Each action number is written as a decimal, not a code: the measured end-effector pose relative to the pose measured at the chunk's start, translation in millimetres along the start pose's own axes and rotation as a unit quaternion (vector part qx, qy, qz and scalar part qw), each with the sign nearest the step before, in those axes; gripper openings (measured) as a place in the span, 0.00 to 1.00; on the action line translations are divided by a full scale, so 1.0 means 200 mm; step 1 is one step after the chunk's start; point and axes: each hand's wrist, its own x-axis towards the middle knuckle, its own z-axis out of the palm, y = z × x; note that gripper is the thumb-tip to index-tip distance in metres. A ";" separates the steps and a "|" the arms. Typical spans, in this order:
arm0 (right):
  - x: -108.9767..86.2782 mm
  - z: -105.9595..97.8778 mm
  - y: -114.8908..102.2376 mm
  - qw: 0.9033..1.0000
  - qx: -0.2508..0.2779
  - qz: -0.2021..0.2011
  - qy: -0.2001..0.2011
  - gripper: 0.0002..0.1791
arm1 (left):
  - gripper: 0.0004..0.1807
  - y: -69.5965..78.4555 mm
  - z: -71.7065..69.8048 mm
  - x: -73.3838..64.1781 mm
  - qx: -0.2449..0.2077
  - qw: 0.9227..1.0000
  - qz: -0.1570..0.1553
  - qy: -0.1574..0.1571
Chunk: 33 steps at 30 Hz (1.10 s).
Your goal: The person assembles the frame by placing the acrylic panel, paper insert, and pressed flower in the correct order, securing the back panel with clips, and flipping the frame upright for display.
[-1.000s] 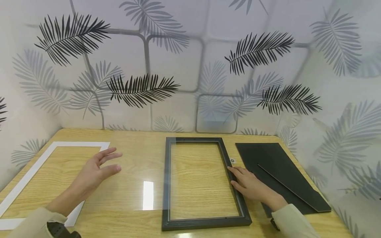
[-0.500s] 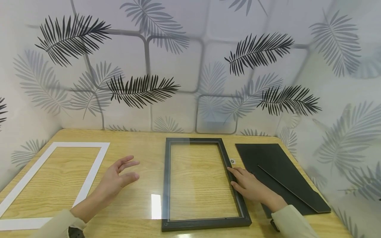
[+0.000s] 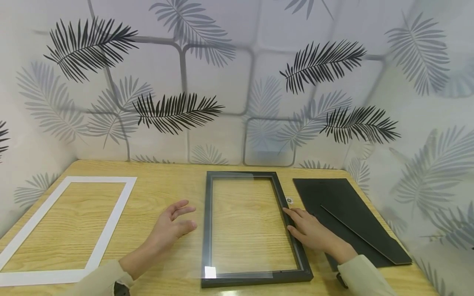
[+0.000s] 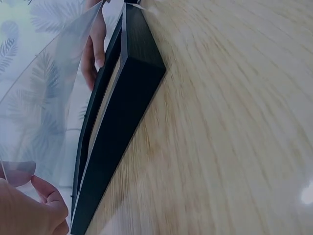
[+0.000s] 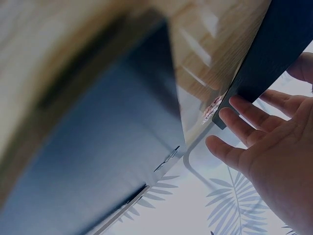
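A clear, thin sheet (image 3: 233, 226) hangs partly over a black picture frame (image 3: 303, 263) lying on the table. My left hand (image 3: 171, 224) pinches the sheet's left side between thumb and fingers; the left wrist view shows this pinch (image 4: 36, 205) low at the left. The sheet sits tilted above the frame there, its far border hard to see. My right hand (image 3: 310, 230) rests on the frame's right rail, fingertips touching it. In the right wrist view those fingers (image 5: 244, 127) are extended against the rail's outer side, the palm turned to the camera.
A white mat border (image 3: 100, 246) lies flat at the left of the wooden table (image 3: 159, 176). At the right is a black backing board (image 3: 355, 218) with a thin strut on it. A small round label (image 3: 289, 200) lies beside the frame. Leaf-patterned sheeting (image 3: 229, 135) stands behind.
My left hand has moved right and nearer the front, carrying the clear sheet from left of the frame to over most of its opening. The right hand and the frame have stayed put.
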 end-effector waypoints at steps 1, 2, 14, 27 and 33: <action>0.00 0.00 0.00 1.000 -0.001 -0.001 0.001 0.29 | 0.36 0.00 0.02 0.00 -0.005 1.000 0.001 0.001; 0.00 0.00 0.00 1.000 -0.003 -0.001 0.001 0.29 | 0.36 0.00 0.03 0.01 -0.008 1.000 -0.001 0.003; 0.00 0.00 0.00 1.000 -0.003 0.004 -0.002 0.29 | 0.37 -0.03 0.22 0.06 -0.006 1.000 0.002 0.031; 0.00 0.00 -0.01 1.000 0.002 0.007 -0.003 0.28 | 0.37 -0.04 0.35 0.10 0.012 0.999 0.006 0.043; 0.00 0.00 -0.01 1.000 0.003 0.006 -0.002 0.28 | 0.38 -0.04 0.39 0.12 0.021 0.999 0.004 0.047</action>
